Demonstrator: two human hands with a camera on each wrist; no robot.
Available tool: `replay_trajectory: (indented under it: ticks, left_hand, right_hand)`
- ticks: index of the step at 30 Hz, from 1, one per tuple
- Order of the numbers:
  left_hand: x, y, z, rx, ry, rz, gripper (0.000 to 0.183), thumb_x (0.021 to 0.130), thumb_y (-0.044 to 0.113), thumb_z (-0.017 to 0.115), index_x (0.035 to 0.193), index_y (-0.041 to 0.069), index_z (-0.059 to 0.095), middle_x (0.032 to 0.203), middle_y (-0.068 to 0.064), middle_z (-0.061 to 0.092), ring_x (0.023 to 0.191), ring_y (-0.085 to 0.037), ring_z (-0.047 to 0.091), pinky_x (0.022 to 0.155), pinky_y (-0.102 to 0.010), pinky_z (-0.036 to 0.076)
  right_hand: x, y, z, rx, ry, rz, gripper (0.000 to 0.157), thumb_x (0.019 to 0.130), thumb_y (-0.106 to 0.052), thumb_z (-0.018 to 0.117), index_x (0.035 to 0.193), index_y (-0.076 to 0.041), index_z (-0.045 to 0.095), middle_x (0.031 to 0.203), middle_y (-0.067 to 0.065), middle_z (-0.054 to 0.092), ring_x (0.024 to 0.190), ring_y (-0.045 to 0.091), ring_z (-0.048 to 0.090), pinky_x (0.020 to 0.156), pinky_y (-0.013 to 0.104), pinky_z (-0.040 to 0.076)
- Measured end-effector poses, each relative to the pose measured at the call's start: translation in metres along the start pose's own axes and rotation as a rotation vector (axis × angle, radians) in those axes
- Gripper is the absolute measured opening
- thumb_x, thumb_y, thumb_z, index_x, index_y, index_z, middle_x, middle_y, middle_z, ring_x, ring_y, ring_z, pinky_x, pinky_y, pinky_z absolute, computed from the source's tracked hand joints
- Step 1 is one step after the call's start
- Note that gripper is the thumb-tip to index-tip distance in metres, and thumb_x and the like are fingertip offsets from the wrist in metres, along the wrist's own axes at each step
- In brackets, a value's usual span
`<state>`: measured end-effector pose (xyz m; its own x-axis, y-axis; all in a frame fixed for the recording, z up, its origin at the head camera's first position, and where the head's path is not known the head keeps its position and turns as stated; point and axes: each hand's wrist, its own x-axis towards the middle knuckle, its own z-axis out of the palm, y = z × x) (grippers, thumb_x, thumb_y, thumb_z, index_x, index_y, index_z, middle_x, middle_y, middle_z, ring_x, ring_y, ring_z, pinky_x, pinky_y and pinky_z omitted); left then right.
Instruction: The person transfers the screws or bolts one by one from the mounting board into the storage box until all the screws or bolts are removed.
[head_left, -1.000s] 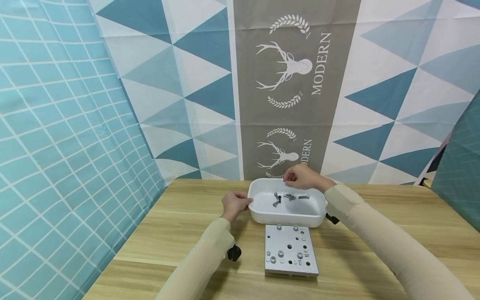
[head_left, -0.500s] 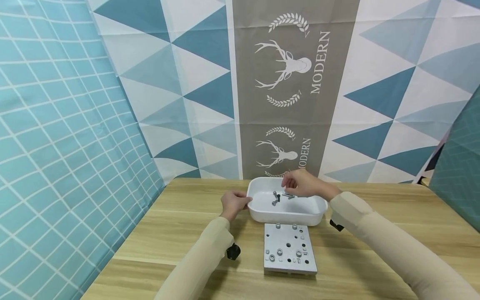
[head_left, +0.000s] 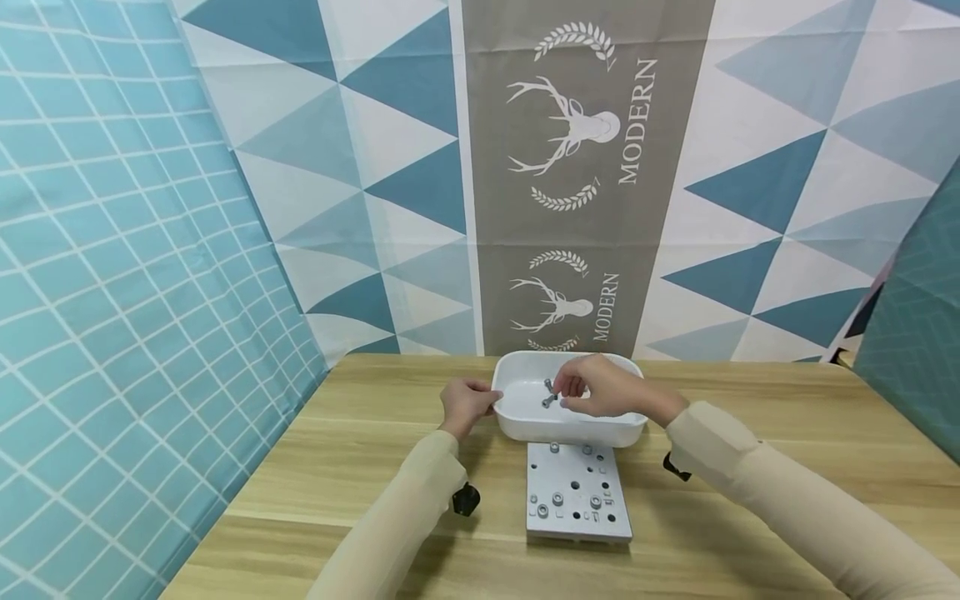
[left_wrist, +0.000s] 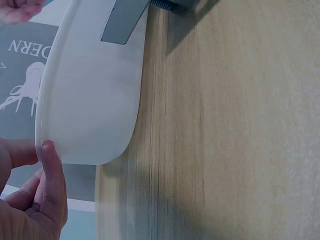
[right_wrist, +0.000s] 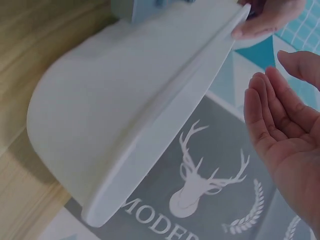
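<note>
A white plastic tray (head_left: 570,429) stands on the wooden table, with several small bolts (head_left: 550,401) inside. At its left end my left hand (head_left: 467,402) pinches the rim between thumb and fingers; the left wrist view shows this grip (left_wrist: 37,195) closely. My right hand (head_left: 603,387) hovers over the bolts, partly covering them in the head view. In the right wrist view, that hand's thumb and lightly bent fingers (right_wrist: 270,112) are apart with nothing visible between them. In front of the tray lies a silver metal plate (head_left: 551,471) with holes and several bolts set in it.
The wooden table (head_left: 360,467) runs to a patterned cloth backdrop (head_left: 420,200). A blue checked cloth (head_left: 127,292) hangs along the left, and a dark green one (head_left: 911,333) at the far right. A black wrist device (head_left: 466,499) sits under the left sleeve.
My right hand has moved from the tray's back rim forward and down over the bolts. The left hand keeps its pinch on the rim, and the head view has shifted slightly.
</note>
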<state>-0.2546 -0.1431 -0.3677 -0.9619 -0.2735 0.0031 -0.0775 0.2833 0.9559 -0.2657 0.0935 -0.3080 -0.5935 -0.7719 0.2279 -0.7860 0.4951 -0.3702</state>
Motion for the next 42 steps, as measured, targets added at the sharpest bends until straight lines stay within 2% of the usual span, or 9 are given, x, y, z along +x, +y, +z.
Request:
replay_trajectory:
  ticks: [5,10,13,17,19,26,31,37,42]
  left_hand:
    - [0.001,0.001,-0.001,0.007,-0.003,0.002,0.015,0.078,0.004,0.075,0.089,-0.006,0.072,0.087,-0.021,0.071,0.056,-0.010,0.063,0.067,-0.033,0.064]
    - [0.000,0.001,-0.001,0.002,-0.009,0.006,0.015,0.078,0.003,0.075,0.089,-0.007,0.071,0.086,-0.021,0.071,0.056,-0.010,0.064,0.063,-0.029,0.063]
    - [0.001,0.000,-0.001,0.001,-0.007,0.010,0.014,0.078,0.003,0.075,0.087,-0.008,0.071,0.085,-0.021,0.070,0.056,-0.010,0.064,0.062,-0.029,0.063]
    - [0.002,-0.001,0.000,-0.004,-0.006,0.010,0.014,0.078,0.002,0.075,0.087,-0.008,0.071,0.084,-0.020,0.070,0.055,-0.010,0.064,0.067,-0.034,0.064]
    - [0.002,-0.001,-0.001,-0.012,-0.007,0.013,0.014,0.078,0.002,0.074,0.087,-0.009,0.071,0.083,-0.020,0.070,0.056,-0.010,0.063,0.069,-0.036,0.064]
    - [0.001,0.000,-0.001,-0.014,-0.007,0.024,0.014,0.077,0.001,0.075,0.086,-0.009,0.071,0.082,-0.021,0.071,0.055,-0.010,0.063,0.062,-0.029,0.063]
    - [0.002,0.000,-0.001,-0.025,-0.004,0.013,0.014,0.077,0.001,0.075,0.086,-0.009,0.071,0.083,-0.021,0.071,0.055,-0.011,0.063,0.063,-0.030,0.064]
    - [0.003,-0.001,0.000,-0.043,0.003,0.014,0.015,0.075,-0.001,0.075,0.086,-0.011,0.071,0.077,-0.017,0.070,0.052,-0.008,0.061,0.057,-0.025,0.062]
    - [0.005,-0.003,0.000,-0.043,-0.002,0.006,0.014,0.076,0.000,0.075,0.085,-0.010,0.071,0.081,-0.020,0.071,0.056,-0.011,0.065,0.059,-0.026,0.063]
  right_hand:
    - [-0.002,-0.013,0.003,0.021,-0.031,-0.037,0.010,0.086,-0.009,0.067,0.095,-0.008,0.068,0.088,0.003,0.070,0.076,0.001,0.060,0.071,0.026,0.059]
    - [-0.007,-0.025,0.007,0.023,-0.057,-0.067,0.010,0.085,-0.009,0.068,0.095,-0.006,0.069,0.086,0.000,0.068,0.075,0.001,0.059,0.069,0.029,0.059]
    - [-0.008,-0.030,0.009,0.011,-0.066,-0.086,0.009,0.085,-0.009,0.068,0.094,-0.007,0.068,0.085,-0.002,0.067,0.075,0.001,0.059,0.068,0.025,0.058]
    - [-0.006,-0.035,0.013,0.017,-0.103,-0.096,0.009,0.086,-0.010,0.068,0.095,-0.007,0.068,0.086,-0.001,0.068,0.076,0.000,0.058,0.069,0.019,0.056]
    - [-0.006,-0.039,0.016,0.027,-0.125,-0.111,0.010,0.085,-0.010,0.068,0.095,-0.007,0.068,0.087,0.000,0.068,0.077,0.001,0.059,0.071,0.020,0.057]
    - [-0.005,-0.048,0.030,0.050,-0.202,-0.197,0.012,0.085,-0.007,0.067,0.097,-0.007,0.067,0.091,0.002,0.068,0.079,0.005,0.061,0.072,0.018,0.057]
    - [-0.004,-0.052,0.039,0.042,-0.262,-0.233,0.012,0.084,-0.006,0.068,0.095,-0.008,0.067,0.090,0.001,0.069,0.078,0.003,0.061,0.071,0.013,0.055]
    - [-0.004,-0.059,0.046,0.024,-0.349,-0.246,0.008,0.084,-0.011,0.071,0.091,-0.013,0.068,0.085,-0.005,0.068,0.074,-0.005,0.057,0.069,0.010,0.054]
    - [-0.004,-0.062,0.051,-0.023,-0.357,-0.302,0.007,0.082,-0.011,0.072,0.088,-0.013,0.069,0.080,-0.006,0.068,0.070,-0.007,0.055,0.065,0.006,0.052]
